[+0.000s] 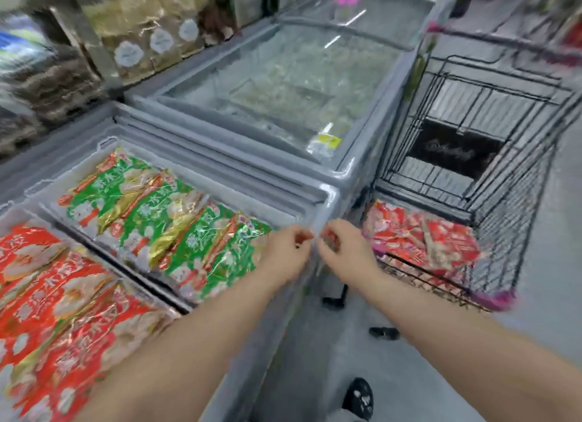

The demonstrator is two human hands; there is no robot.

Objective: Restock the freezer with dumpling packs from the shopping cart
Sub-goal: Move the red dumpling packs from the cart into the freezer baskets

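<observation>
Left hand (288, 248), right hand (343, 248): side by side over freezer (327, 198) rim, fingers curled (blur hides whether they pinch anything). Red dumpling packs (419, 242): in cart (510, 220), 3 o'clock of hands. Green packs (163, 214): freezer, 9 o'clock

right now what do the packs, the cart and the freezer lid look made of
Packs: thin glossy plastic film, maybe foil-backed; it crinkles and throws bright glints.
Cart: dark-coated metal wire, seen as a thin black grid.
Lid: clear glass or plastic, cannot tell which; goods show through and lights streak across it.
</observation>
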